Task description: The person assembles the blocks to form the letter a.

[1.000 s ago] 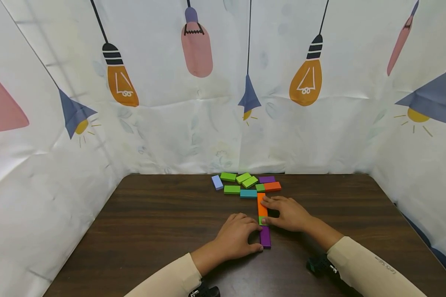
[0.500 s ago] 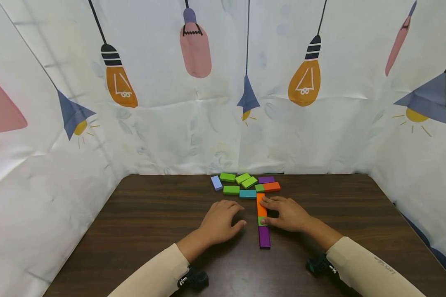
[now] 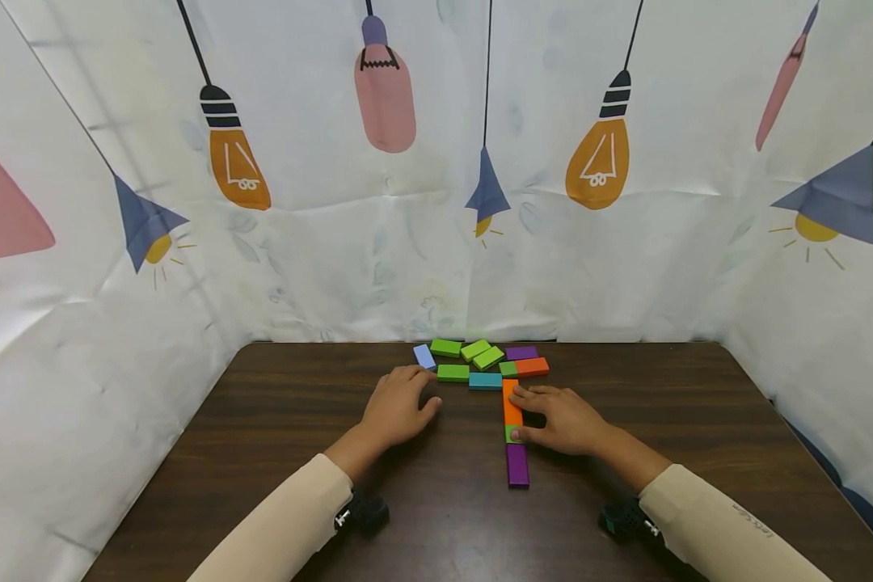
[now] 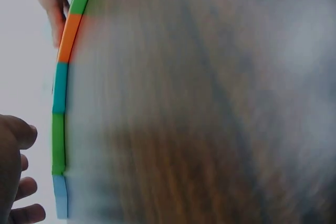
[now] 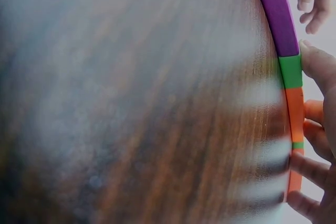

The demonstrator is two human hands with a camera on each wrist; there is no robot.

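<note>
My left hand (image 3: 396, 408) hovers over the table, thumb spread from the fingers, with nothing held. Its fingertips are right by the light blue block (image 3: 424, 356) and the left end of a green block (image 3: 454, 373). My right hand (image 3: 567, 420) rests at a straight column made of an orange block (image 3: 510, 396), a small green block (image 3: 511, 434) and a purple block (image 3: 518, 466). Its thumb touches the small green block and its fingers lie on the orange one. The right wrist view shows this thumb (image 5: 318, 64) beside the purple and green joint.
At the back, a teal block (image 3: 485, 381) sits between the green block and the column's top. Behind stand several green blocks (image 3: 446, 347), a second small green block (image 3: 508, 369), a red-orange block (image 3: 532, 366) and another purple block (image 3: 521, 352). A patterned curtain (image 3: 320, 267) borders the table.
My left hand has left the purple block and moved left and away from me, up to the light blue and green blocks. The right hand and the blocks have stayed in place.
</note>
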